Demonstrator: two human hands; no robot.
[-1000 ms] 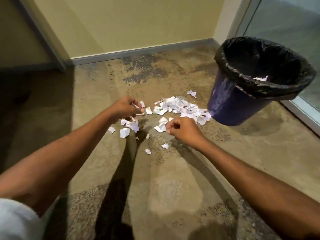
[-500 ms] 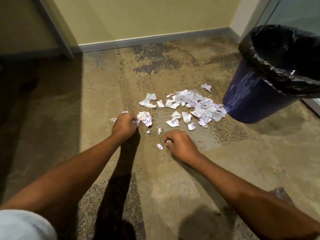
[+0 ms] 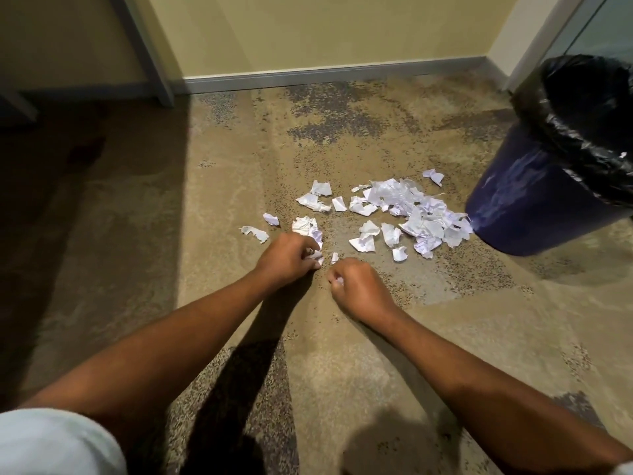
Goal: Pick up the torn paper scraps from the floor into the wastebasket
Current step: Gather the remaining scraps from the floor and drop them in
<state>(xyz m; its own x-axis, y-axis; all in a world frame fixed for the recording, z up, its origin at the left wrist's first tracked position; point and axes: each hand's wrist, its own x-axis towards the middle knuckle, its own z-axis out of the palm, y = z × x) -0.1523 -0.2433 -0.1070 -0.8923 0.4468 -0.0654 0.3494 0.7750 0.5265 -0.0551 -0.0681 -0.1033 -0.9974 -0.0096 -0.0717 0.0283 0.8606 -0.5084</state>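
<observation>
The wastebasket [image 3: 534, 207], dark blue and lined with a black bag [image 3: 579, 132] folded over its rim, stands at the right edge of view. Its inside is too dark to tell what it holds. One small white scrap [image 3: 622, 154] sits on the bag at the rim. The main heap of torn paper scraps [image 3: 421, 214] lies on the carpet [image 3: 376, 337] just left of the wastebasket's base, with its nearest pieces right against the wall. Looser pieces trail away from the wastebasket, the outermost piece [image 3: 255, 233] well apart from it. Both hands are at that far end. The left hand [image 3: 287, 257] has its fingers curled round several scraps. The right hand [image 3: 359, 286], nearer the wastebasket, is fisted round a bit of paper. A tiny scrap [image 3: 334, 257] lies between them.
</observation>
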